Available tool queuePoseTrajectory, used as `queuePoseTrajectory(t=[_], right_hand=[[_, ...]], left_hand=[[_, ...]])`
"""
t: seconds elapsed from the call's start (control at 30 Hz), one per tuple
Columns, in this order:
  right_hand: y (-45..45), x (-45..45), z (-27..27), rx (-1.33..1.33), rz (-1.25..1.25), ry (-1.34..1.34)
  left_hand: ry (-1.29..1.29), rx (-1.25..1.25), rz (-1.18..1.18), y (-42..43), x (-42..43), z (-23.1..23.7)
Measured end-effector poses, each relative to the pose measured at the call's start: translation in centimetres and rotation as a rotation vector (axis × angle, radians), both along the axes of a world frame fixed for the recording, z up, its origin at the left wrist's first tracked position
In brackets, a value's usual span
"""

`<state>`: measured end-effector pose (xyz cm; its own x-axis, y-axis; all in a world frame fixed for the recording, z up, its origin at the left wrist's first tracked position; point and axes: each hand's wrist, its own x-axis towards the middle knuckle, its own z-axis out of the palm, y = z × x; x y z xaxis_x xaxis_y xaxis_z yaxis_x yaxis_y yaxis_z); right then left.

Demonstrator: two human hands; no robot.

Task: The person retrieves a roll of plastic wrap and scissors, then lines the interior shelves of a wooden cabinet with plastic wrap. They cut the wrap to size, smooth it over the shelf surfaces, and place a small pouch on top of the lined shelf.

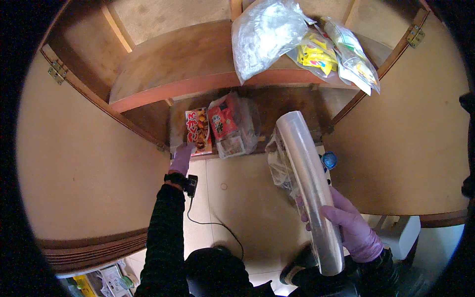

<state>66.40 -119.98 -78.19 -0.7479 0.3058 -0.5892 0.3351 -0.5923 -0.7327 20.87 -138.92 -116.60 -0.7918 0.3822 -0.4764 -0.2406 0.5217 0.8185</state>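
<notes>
My right hand (350, 226), in a pink glove, grips a long roll of clear plastic film (313, 189) around its lower half. Loose clear plastic (280, 163) hangs along the roll's left side. My left hand (182, 157), also gloved, is at the near left corner of a printed food box (200, 130) on the cabinet's lower level. Its fingers touch the box, but I cannot tell if they grip it. Right beside the box lies a clear plastic bag (246, 130) with a red packet (223, 117) inside or under it.
An upper shelf (178, 55) carries a bulky clear plastic bag (269, 37), a bag of yellow sachets (317, 54) and another filled bag (352, 52). Cabinet doors (92, 148) stand open on both sides. A cable (222, 224) runs from a wrist device (192, 185). A blue cap (329, 160) shows behind the roll.
</notes>
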Motion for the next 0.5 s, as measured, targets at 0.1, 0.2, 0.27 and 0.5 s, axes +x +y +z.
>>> queuePoseTrajectory(t=[0.1,0.2,0.27,0.5], right_hand=[[0.0,-0.5,-0.9,0.002,0.021,-0.005],[0.2,-0.8,-1.6,0.019,0.046,-0.001],[0.4,-1.0,-1.9,0.026,0.053,-0.023],[0.2,-0.9,-1.8,-0.018,0.031,-0.023]], left_hand=[[0.643,-0.379,0.059,1.0,2.3,3.5],[0.694,0.391,0.092,3.0,7.0,11.9],[1.269,0.263,-0.201,3.9,11.1,19.1],[1.452,0.463,-0.31,15.7,13.8,35.6]])
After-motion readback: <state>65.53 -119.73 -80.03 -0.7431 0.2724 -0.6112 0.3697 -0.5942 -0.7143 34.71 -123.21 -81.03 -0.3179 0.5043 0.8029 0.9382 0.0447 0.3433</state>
